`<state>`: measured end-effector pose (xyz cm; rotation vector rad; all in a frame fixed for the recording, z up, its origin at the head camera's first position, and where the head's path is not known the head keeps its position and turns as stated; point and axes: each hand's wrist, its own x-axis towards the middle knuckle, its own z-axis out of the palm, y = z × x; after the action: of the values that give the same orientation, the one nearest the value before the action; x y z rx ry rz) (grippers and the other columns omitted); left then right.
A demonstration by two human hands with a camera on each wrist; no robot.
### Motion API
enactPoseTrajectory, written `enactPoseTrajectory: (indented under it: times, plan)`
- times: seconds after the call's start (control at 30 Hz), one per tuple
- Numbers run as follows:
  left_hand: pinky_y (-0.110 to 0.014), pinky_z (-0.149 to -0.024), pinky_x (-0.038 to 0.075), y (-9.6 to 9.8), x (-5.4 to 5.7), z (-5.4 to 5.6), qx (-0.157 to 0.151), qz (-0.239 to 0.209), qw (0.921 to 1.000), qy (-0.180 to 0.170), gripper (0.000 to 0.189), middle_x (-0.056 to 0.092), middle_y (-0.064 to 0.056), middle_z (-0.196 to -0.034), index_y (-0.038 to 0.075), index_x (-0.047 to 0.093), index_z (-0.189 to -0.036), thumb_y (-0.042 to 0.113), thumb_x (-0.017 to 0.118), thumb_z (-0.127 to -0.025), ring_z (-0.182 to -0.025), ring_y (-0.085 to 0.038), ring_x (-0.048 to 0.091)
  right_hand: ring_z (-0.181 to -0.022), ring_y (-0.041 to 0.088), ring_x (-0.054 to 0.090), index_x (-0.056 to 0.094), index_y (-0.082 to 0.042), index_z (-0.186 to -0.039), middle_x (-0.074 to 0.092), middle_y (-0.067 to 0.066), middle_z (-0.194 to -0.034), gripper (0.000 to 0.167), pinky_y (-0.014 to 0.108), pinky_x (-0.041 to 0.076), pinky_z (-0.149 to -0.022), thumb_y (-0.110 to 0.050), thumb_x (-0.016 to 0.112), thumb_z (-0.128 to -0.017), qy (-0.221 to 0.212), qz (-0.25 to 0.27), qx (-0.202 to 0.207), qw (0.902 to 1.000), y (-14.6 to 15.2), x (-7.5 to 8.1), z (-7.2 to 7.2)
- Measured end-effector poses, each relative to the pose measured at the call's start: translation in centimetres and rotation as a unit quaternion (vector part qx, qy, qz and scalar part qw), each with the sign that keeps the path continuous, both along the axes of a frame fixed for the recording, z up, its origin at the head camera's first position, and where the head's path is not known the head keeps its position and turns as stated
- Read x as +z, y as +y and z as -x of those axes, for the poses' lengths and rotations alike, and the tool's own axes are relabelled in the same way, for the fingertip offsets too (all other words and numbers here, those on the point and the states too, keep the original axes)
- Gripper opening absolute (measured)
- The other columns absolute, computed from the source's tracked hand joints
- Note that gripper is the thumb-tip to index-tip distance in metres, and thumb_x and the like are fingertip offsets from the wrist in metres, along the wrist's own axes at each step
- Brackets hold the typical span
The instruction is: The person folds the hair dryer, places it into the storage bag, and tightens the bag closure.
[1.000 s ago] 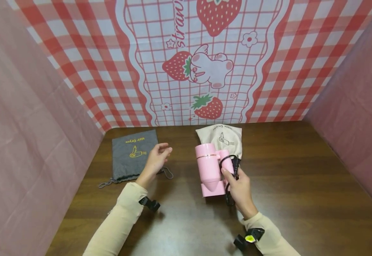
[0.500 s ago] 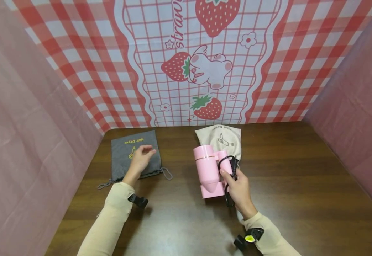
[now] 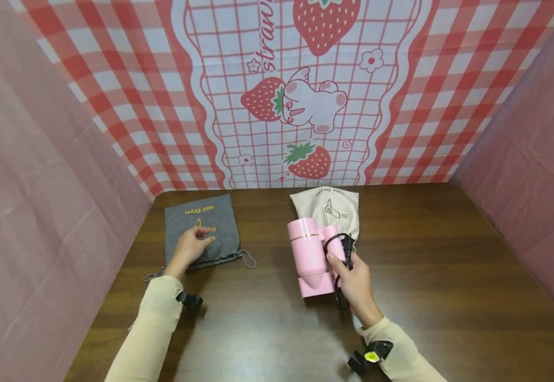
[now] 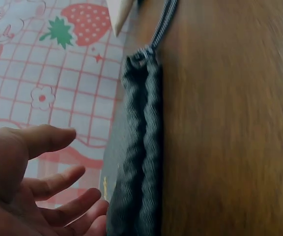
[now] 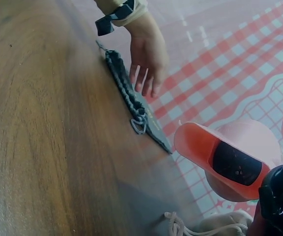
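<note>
Head view, left of centre: the left hand [image 3: 192,249] is hovering farther left than it was half a second ago, over the grey pouch [image 3: 223,220]; this is apparently bringing the pouch within reach. The hand is reaching up from the lower left, its fingers loosely spreading and gripping nothing; whether it is touching the cloth cannot be told. Right of centre, the pink hair dryer [image 3: 305,252] is staying nearly in place, overlapping the cream pouch [image 3: 345,204]. Reaching from the lower right, the right hand [image 3: 359,286] is grasping the dryer, black cord [image 3: 347,245] alongside.
</note>
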<state>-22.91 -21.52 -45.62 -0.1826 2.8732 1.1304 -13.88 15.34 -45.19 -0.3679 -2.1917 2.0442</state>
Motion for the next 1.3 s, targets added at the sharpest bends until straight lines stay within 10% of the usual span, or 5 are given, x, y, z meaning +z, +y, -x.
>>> enactPoseTrajectory:
  times: [0.77, 1.3]
  plan:
    - [-0.055, -0.099, 0.042, -2.5, -0.4, -0.9, -0.163, 0.122, 0.9791, -0.015, 0.046, 0.06, -0.027, -0.118, 0.0, 0.068, -0.112, 0.017, 0.083, -0.072, -0.113, -0.044, 0.054, -0.051, 0.005, 0.049, 0.057, 0.003, -0.093, 0.052, -0.006, -0.06, 0.022, 0.021, 0.042, -0.048, -0.016, 0.068, -0.091, -0.003, -0.001, 0.005, 1.0, 0.0, -0.6, 0.0]
    - [-0.05, -0.089, 0.048, -2.4, -1.2, -1.0, -0.125, 0.149, 0.9806, 0.027, 0.019, 0.074, -0.013, -0.098, 0.005, 0.073, -0.098, 0.019, 0.071, -0.085, -0.098, -0.036, 0.066, -0.053, 0.005, 0.051, 0.058, 0.001, -0.095, 0.053, -0.008, -0.06, 0.022, 0.021, 0.043, -0.049, -0.018, 0.068, -0.091, -0.007, 0.008, 0.002, 0.9999, 0.3, -0.3, 0.5]
